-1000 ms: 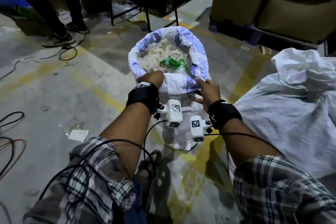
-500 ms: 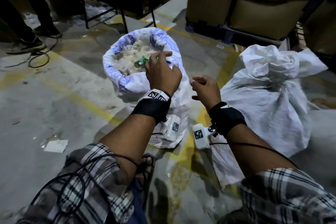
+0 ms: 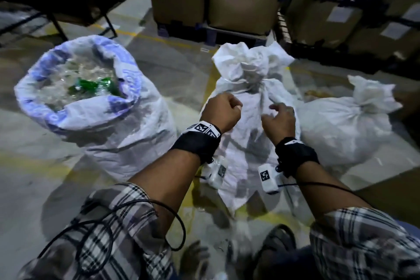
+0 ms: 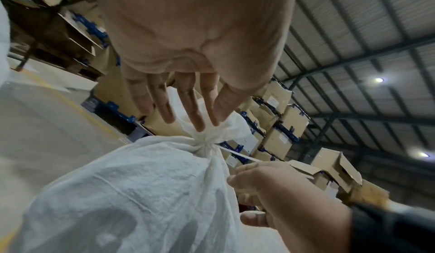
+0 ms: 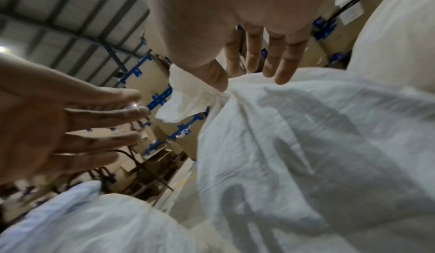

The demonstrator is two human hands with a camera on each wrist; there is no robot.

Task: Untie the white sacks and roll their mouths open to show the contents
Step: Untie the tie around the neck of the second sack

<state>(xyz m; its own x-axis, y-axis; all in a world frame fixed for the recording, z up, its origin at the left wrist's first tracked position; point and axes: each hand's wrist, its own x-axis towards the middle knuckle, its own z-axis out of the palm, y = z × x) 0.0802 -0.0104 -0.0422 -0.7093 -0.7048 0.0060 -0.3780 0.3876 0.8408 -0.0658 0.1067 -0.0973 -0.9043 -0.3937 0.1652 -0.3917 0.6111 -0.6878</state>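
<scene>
A tied white sack (image 3: 247,136) stands in front of me, its neck bunched into a knot (image 3: 250,82) (image 4: 204,141). A thin white string (image 4: 237,154) trails from the knot toward my right hand. My left hand (image 3: 234,103) (image 4: 188,121) reaches at the knot with straight fingers and holds nothing. My right hand (image 3: 276,109) (image 5: 254,78) lies open on the sack's upper side, just below the knot. On the left stands the opened sack (image 3: 127,143), its blue-printed mouth rolled down over clear plastic scrap (image 3: 75,75) and a green piece (image 3: 91,85).
Another tied white sack (image 3: 345,129) lies just right of the middle one. Stacked cardboard boxes (image 3: 238,0) on pallets close off the back. Metal frame legs (image 3: 109,25) stand back left. My sandalled foot (image 3: 279,241) and a black cable (image 3: 179,229) are near the bottom.
Both hands have left the rolled rim of the opened sack and moved right to the tied sack. My view has swung right with them.
</scene>
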